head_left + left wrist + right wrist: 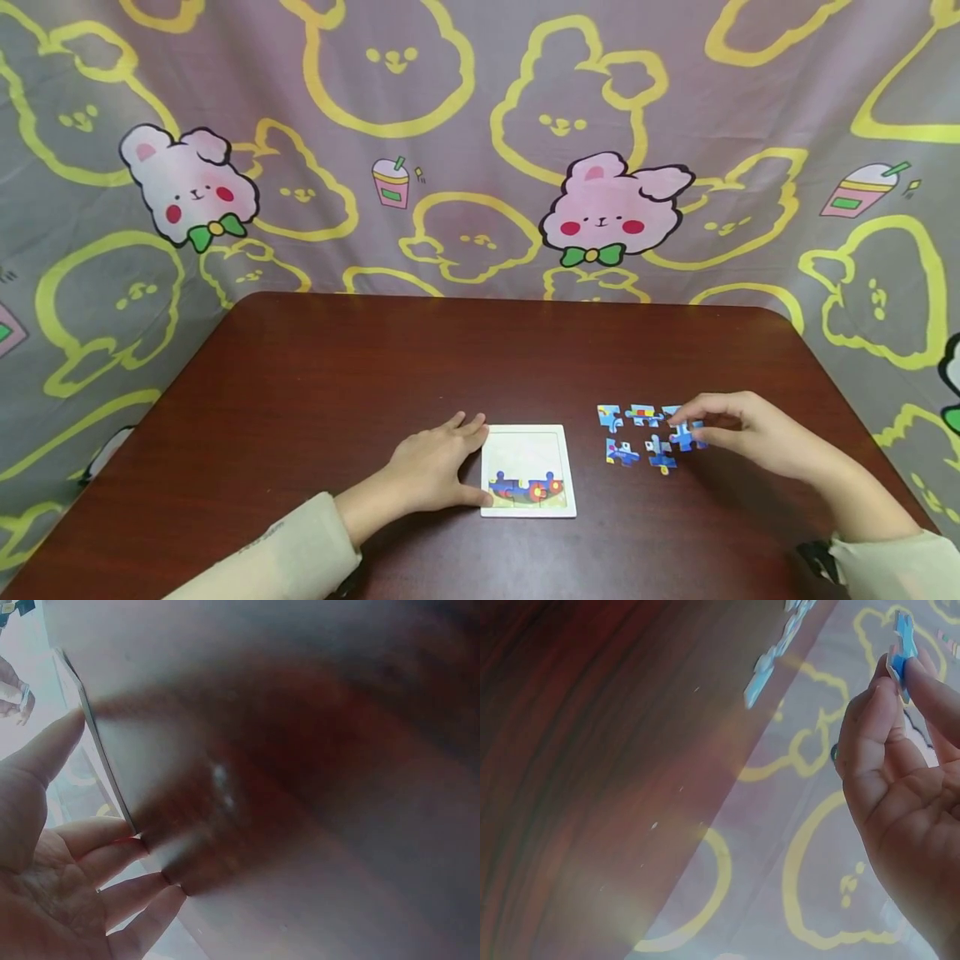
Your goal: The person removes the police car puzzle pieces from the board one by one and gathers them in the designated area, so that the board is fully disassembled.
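A white puzzle tray [567,475] lies on the table, its lower part filled with joined pieces [528,492] in blue, red and yellow. My left hand [435,467] rests against the tray's left side, thumb at the lower corner and straight fingers at the upper one. In the left wrist view, its fingertips [84,716] meet the tray's edge [105,765]. To the tray's right, my right hand [738,429] pinches a blue jigsaw piece [684,436] between thumb and fingers; the right wrist view shows this piece [902,652] edge-on, raised from the table.
Several loose jigsaw pieces [621,452] lie right of the tray, some close beneath my right hand. The brown table [420,358] ends at a cartoon-printed curtain [465,167] behind and at both sides.
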### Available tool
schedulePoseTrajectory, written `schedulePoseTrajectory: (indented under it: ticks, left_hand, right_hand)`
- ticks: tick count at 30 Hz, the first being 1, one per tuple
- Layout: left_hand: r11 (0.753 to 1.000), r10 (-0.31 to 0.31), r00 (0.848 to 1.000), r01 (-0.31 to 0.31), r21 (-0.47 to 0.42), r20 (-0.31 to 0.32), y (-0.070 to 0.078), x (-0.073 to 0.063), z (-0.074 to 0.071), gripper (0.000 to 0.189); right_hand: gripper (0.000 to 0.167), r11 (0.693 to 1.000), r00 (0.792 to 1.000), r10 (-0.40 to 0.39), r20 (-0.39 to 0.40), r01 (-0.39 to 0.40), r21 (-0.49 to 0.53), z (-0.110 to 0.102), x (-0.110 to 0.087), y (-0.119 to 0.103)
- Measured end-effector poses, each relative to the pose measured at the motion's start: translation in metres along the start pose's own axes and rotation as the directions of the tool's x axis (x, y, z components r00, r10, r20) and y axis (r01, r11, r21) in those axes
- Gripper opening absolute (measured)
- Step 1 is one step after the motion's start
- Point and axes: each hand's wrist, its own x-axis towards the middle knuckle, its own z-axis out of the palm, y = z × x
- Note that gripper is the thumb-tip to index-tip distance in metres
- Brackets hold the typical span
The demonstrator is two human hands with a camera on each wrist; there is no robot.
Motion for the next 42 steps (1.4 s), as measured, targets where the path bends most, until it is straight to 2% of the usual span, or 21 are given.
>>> schedulePoseTrajectory:
  ticks: [10,17,28,36,42]
  left_hand:
    - [1.0,-0.006,1.0,0.006,-0.006,-0.005,0.0,0.0,0.0,0.092]
    - [1.0,-0.002,1.0,0.002,0.001,0.0,0.0,0.001,-0.001,0.092]
    - [1.0,-0.003,1.0,0.003,-0.011,0.001,0.0,-0.001,-0.001,0.092]
    - [1.0,-0.002,1.0,0.003,-0.011,0.008,0.001,-0.001,-0.002,0.092]
    - [1.0,-0.007,1.0,0.008,-0.012,0.014,0.001,-0.001,-0.002,0.092]
  right_hand:
    - [0.021,0.997,0.996,0.08,0.037,-0.079,-0.014,-0.007,-0.009,0.016]
    - [0.021,0.994,0.994,0.089,0.067,-0.085,-0.066,-0.006,-0.011,0.027]
    - [0.018,0.99,0.982,0.137,0.129,-0.135,-0.029,0.002,-0.009,0.029]
    - [0.018,0.986,0.984,0.145,0.107,-0.135,-0.093,0.002,-0.011,0.033]
    - [0.022,0.983,0.993,0.112,0.035,-0.105,-0.151,0.0,-0.014,0.035]
